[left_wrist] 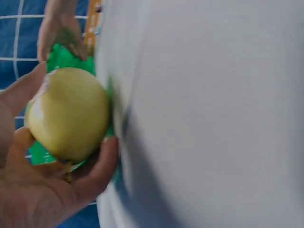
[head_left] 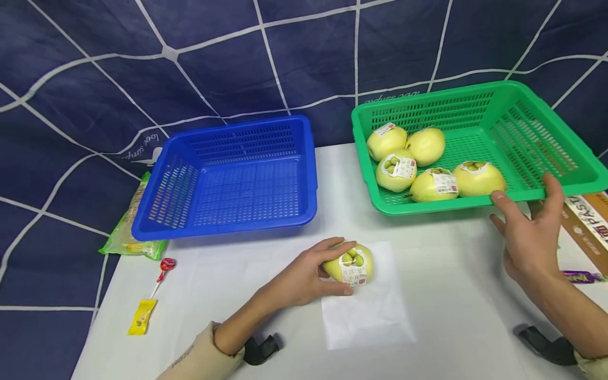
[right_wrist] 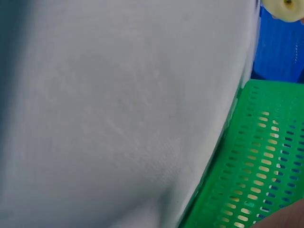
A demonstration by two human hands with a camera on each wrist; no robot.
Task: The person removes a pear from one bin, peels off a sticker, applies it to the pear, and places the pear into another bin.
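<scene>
A yellow-green pear (head_left: 357,264) with a printed sticker is held in my left hand (head_left: 306,274), thumb on its near side and fingers around its far side. The left wrist view shows the pear's stem end (left_wrist: 69,161) near the fingers. Beneath it in the head view lies a thin white square sheet (head_left: 366,322). My right hand (head_left: 534,237) grips the near rim of the green basket (head_left: 456,206), one digit over the rim. Several stickered pears (head_left: 433,186) sit in the basket's left half. In the right wrist view the green basket's slotted wall (right_wrist: 266,147) fills the lower right.
A blue basket (head_left: 252,190) stands left of the green one. Left of it lie a green-edged packet (head_left: 128,232), a red lollipop (head_left: 167,265) and a yellow wrapped sweet (head_left: 142,316). At right are a brown box (head_left: 586,227) and a purple-wrapped sweet (head_left: 579,276).
</scene>
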